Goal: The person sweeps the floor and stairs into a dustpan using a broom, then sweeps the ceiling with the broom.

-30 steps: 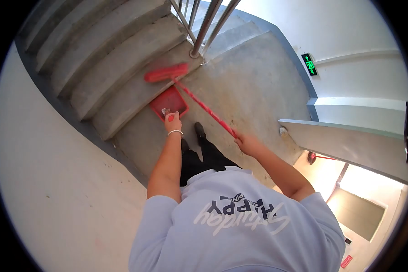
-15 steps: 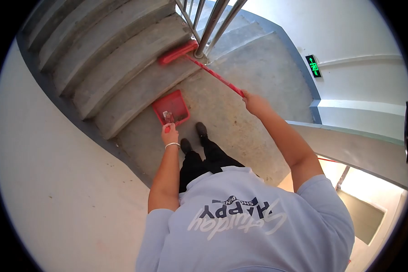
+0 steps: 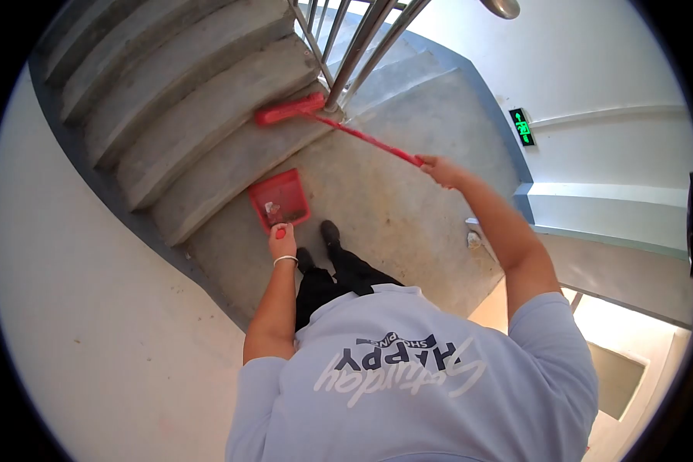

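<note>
Wall, pale, w/ a few dark specks, runs down the L side, its outer part cut off by the round black lens edge. Next, grey steps curve up & out of view at top.

Red pan is over the landing, just by the foot of the lowest step; can't tell if its underside touches the floor. Pale scrap & dark bits inside, too small to ID. L hand has fingers curled shut round the pan's grip, most of it hidden by the fist. Pale band on that wrist. Dark shoes just R of it, the nearer one partly covered by the trouser leg.

Red broom: head over the lowest step, near the base of the metal rail; bristles hard to make out, contact unclear. Stick slants down to R hand, fingers closed round its upper end, tips mostly hidden. Pale shirt fills the bottom, its lettering partly lost in folds.

Farther R, small pale lump by the landing edge, unclear what. Green exit sign on the R wall, symbols small. Lower R, bright doorway, partly blocked by the sleeve.
</note>
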Demonstrator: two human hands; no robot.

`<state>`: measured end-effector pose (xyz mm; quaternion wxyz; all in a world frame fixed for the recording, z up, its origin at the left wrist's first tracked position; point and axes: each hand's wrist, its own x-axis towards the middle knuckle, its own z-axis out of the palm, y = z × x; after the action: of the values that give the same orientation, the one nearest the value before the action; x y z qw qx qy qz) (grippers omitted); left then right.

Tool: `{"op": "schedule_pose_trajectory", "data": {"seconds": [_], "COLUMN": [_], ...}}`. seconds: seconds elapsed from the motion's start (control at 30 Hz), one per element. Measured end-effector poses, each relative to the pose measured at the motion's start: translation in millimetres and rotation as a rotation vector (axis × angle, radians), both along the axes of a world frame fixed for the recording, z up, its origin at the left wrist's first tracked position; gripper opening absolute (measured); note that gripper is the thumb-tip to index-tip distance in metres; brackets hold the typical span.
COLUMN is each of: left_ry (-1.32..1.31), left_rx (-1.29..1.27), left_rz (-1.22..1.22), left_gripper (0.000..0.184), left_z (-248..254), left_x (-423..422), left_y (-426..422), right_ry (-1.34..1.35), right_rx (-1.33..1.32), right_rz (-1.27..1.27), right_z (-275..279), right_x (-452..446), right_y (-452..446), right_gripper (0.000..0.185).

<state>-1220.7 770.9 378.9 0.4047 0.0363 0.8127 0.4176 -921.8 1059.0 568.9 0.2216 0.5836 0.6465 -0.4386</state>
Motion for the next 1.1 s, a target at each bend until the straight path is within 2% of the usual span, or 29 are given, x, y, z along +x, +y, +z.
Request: {"op": "schedule_pose_trajectory", "data": {"seconds": [0.07, 0.1, 0.17, 0.2, 0.27, 0.37, 0.43, 0.53, 0.57, 0.63, 0.67, 0.73, 0.83, 0.87, 0.97, 1.03, 1.1], "left_ry": [0.006, 0.016, 0.022, 0.0, -0.024, 0.008, -0.002, -0.001, -0.001, 0.038, 0.041, 0.135, 0.091, 0.088, 0.009, 0.1, 0.079], "left_rx": [-0.03, -0.007, 0.022, 0.013, 0.0, 0.007, 0.005, -0.006, -0.012, 0.003, 0.003, 0.014, -0.076, -0.075, 0.025, -0.005, -0.02], "left_rz": [-0.004, -0.003, -0.002, -0.01, -0.019, 0.001, 0.015, 0.033, 0.038, -0.002, -0.005, -0.084, -0.066, -0.066, -0.017, -0.093, -0.081], "left_gripper": [0.017, 0.017, 0.017, 0.016, 0.015, 0.014, 0.014, 0.015, 0.015, 0.015, 0.015, 0.014, 0.014, 0.014, 0.015, 0.016, 0.016], "left_z": [1.2, -2.0, -6.2, -3.2, 0.3, -4.1, -8.8, -4.4, -3.3, -5.9, -5.5, -0.9, -11.0, -16.5, -22.3, -15.7, -11.6], "left_x": [-2.2, -3.2, -10.5, -9.0, -4.0, -0.8, 0.6, 3.9, 5.8, 6.5, 7.0, 11.1, 3.7, 2.9, 5.6, 6.0, 7.7], "left_y": [-6.0, -7.4, -25.4, -24.1, -23.4, -19.9, -19.1, -19.4, -21.6, -23.5, -24.3, -22.4, -32.6, -33.7, -36.8, -30.4, -26.7], "right_ry": [-0.023, -0.024, 0.275, 0.277, 0.01, 0.108, 0.092, -0.018, -0.02, 0.182, 0.185, -0.001, 0.008, 0.101, 0.164, 0.151, 0.143], "right_rx": [0.002, -0.008, 0.624, 0.623, -0.045, -0.168, -0.203, -0.17, -0.175, 0.134, 0.134, 0.147, 0.01, 0.083, 0.143, 0.178, 0.21], "right_rz": [-0.038, -0.041, 0.464, 0.463, -0.031, -0.087, -0.119, -0.091, -0.086, 0.095, 0.092, 0.173, 0.105, 0.166, 0.17, 0.167, 0.162], "right_z": [30.9, 6.0, -61.1, -46.5, 8.1, 8.6, 47.7, 84.5, 71.1, 25.8, 13.4, -2.4, 10.6, 7.8, 23.3, 20.0, 15.6], "right_x": [-4.6, 10.9, 40.4, 26.3, -21.3, -7.8, -4.5, 3.0, 10.5, 25.9, 19.8, -0.3, -3.5, 15.4, 35.8, 28.2, 9.7], "right_y": [5.9, 11.1, 3.8, 4.2, -10.4, -30.3, -39.0, -48.4, -50.1, -57.8, -60.3, -60.1, -103.8, -111.7, -119.0, -112.7, -112.3], "right_gripper": [0.042, 0.042, 0.043, 0.043, 0.042, 0.042, 0.042, 0.043, 0.043, 0.043, 0.043, 0.044, 0.044, 0.044, 0.043, 0.043, 0.043]}}
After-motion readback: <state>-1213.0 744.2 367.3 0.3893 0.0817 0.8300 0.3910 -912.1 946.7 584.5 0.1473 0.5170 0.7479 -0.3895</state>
